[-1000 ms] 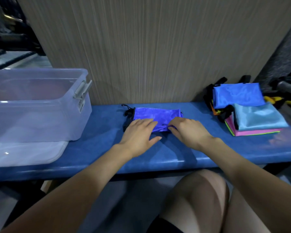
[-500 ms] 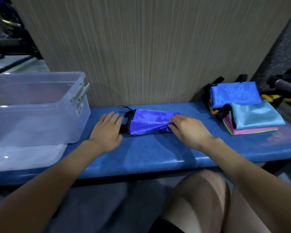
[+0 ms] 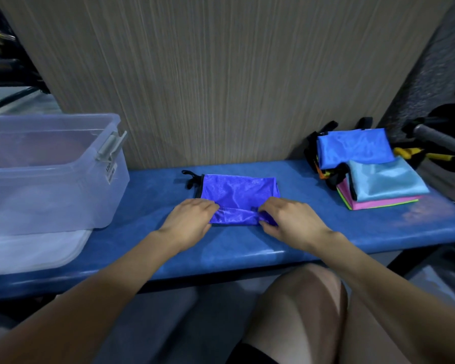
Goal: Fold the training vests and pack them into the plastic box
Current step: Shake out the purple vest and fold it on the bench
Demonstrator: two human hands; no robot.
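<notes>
A purple training vest [image 3: 238, 190], folded small with black trim at its left end, lies in the middle of the blue bench [image 3: 247, 245]. My left hand [image 3: 189, 222] pinches the near edge of the vest at its left corner. My right hand [image 3: 292, 222] pinches the same near edge at the right corner, and the strip between them is lifted slightly. The clear plastic box [image 3: 50, 185] stands at the left end of the bench, about a hand's width from my left hand. What is inside it is unclear.
A stack of folded vests [image 3: 371, 169], blue, light blue and pink, sits at the right end of the bench. The box lid [image 3: 34, 250] lies under the box. A wood-grain wall [image 3: 221, 74] rises right behind the bench. My knees [image 3: 300, 311] are below its front edge.
My left hand moved from the bench left of the vest onto the vest's near left corner. Both hands now hold the near edge, which has come up off the bench.
</notes>
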